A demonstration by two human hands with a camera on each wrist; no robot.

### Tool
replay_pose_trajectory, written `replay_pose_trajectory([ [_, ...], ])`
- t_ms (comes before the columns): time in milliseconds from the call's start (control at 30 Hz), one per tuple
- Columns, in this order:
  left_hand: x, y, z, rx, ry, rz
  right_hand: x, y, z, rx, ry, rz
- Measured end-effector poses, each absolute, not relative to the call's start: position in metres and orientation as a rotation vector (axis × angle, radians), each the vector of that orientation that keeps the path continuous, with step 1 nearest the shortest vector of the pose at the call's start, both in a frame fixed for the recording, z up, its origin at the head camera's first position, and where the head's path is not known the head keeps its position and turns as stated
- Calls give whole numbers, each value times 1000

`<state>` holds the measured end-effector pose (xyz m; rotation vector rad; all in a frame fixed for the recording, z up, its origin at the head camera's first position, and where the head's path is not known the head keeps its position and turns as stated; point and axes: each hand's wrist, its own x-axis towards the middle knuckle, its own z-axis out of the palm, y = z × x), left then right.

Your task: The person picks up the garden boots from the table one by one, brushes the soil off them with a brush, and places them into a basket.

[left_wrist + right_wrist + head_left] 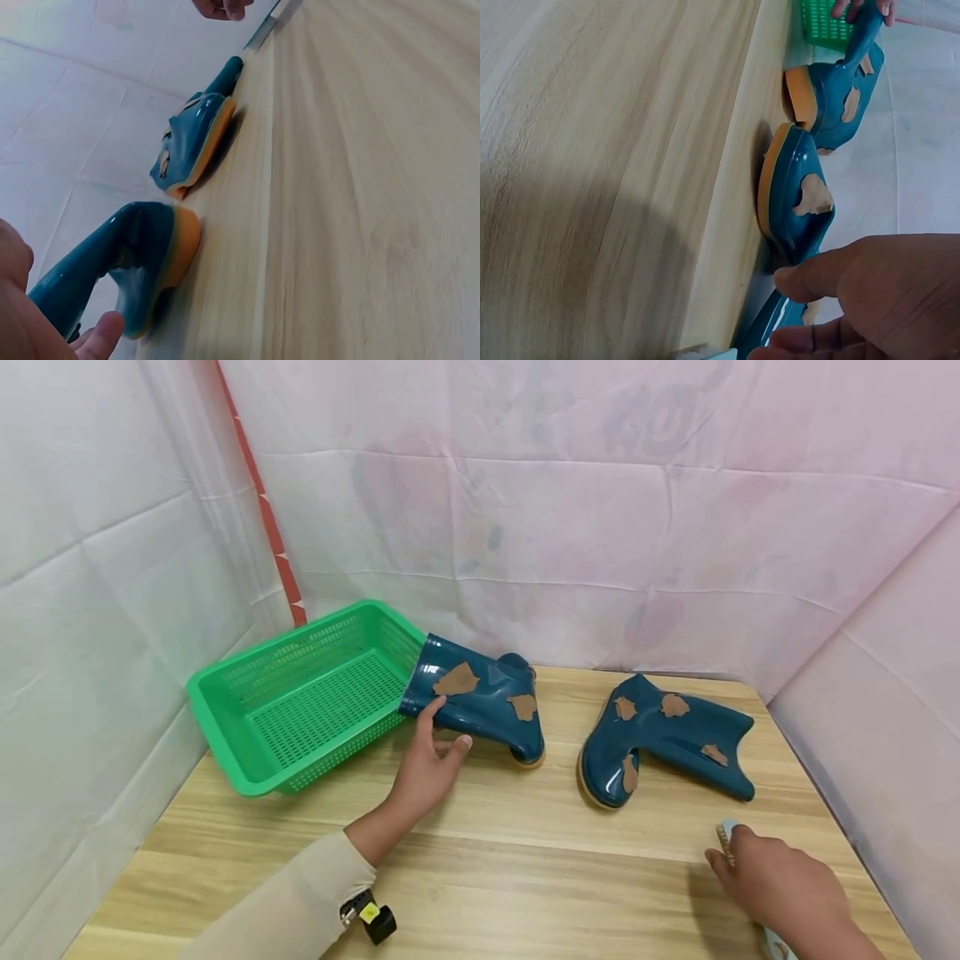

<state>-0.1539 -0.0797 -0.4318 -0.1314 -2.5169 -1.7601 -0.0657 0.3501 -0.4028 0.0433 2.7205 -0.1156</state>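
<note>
A dark teal rubber boot [491,685] with brown patches stands tilted, its shaft overlapping the green basket's edge. My left hand [423,768] holds this boot by the shaft, one finger on the upper side. A matching boot [675,727] with several brown patches lies on its side to the right. My right hand [787,881] hovers over a light blue brush [780,946], fingers loosely bent. In the left wrist view, a gap shows between that hand [223,7] and the brush [262,34]. The hand hides the brush's middle in the head view.
A green perforated basket [225,752] sits at the left of the wooden table [525,893]. White sheeting [562,527] hangs behind the table and along both sides. A black strap with a yellow tag [369,912] is at my left wrist.
</note>
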Motion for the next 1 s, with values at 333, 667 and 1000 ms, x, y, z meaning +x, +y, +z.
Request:
replay_pose_trajectory([
  [333, -153, -51, -436, -15, -2353, -1821, -58, 366, -412, 343, 2622, -209],
  [667, -156, -35, -442, 122, -2237, -1873, -48, 371, -440, 483, 2712, -289],
  [1000, -160, -27, -446, 181, -2141, -1910, -44, 370, -447, 491, 2728, -303],
])
